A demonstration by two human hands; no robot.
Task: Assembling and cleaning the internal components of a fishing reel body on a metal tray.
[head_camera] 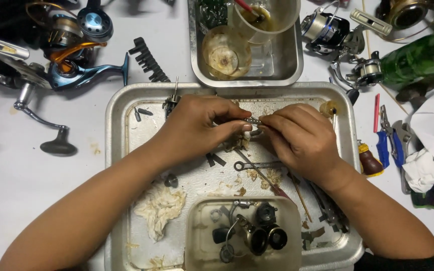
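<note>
Metal pin (253,121) lies sideways between both grips, left hand (197,128) and right hand (302,135) each pinching one end, equally near.

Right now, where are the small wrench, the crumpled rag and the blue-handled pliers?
small wrench (257,165), head view, middle of its flat shaft on the tray.
crumpled rag (159,208), head view, centre of the wad.
blue-handled pliers (389,143), head view, on a blue grip beside the tray.
</note>
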